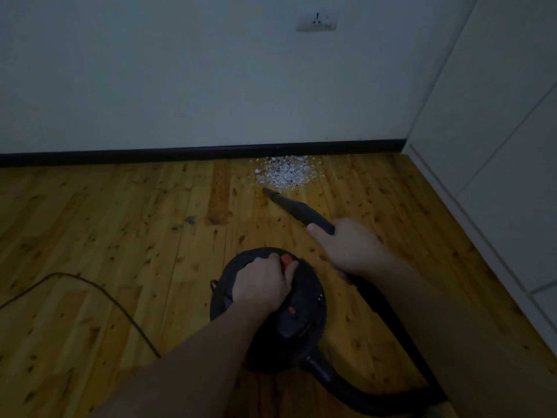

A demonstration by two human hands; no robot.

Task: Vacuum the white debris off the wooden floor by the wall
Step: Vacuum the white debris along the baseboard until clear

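Observation:
A pile of white debris (284, 171) lies on the wooden floor (120, 221) against the black skirting board (150, 154). A black canister vacuum (301, 315) stands on the floor below it. My left hand (262, 285) is closed over the top of the canister, at its handle beside a red button. My right hand (349, 247) grips the black nozzle tube (297, 209), whose tip rests just short of the near edge of the debris. The black hose (346, 387) curves from the canister's base toward the lower right.
A thin power cord (99, 292) runs across the floor at the left. A white wall with a socket (317, 22) stands behind the debris. A tiled wall (497, 146) closes the right side. A small dark mark (190, 219) sits on the floor.

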